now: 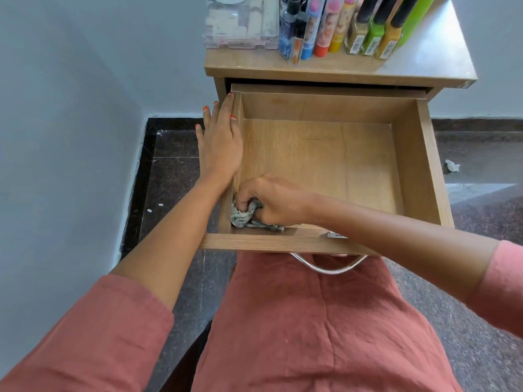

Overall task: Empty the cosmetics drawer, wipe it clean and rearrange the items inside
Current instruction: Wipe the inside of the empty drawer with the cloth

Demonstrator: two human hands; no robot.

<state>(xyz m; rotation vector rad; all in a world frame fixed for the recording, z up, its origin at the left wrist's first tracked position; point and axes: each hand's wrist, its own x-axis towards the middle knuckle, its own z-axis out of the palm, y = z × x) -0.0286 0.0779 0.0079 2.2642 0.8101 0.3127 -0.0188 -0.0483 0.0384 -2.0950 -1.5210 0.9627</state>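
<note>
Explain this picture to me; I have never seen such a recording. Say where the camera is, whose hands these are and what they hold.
No machine here: a person wears one camera on the head, looking down at their own hands. The left hand rests flat on the left wall of the open wooden drawer, which holds only a crumpled grey-green cloth. The right hand grips that cloth in the near left corner. On the wooden cabinet top behind stand colourful cosmetic bottles and a clear plastic box.
</note>
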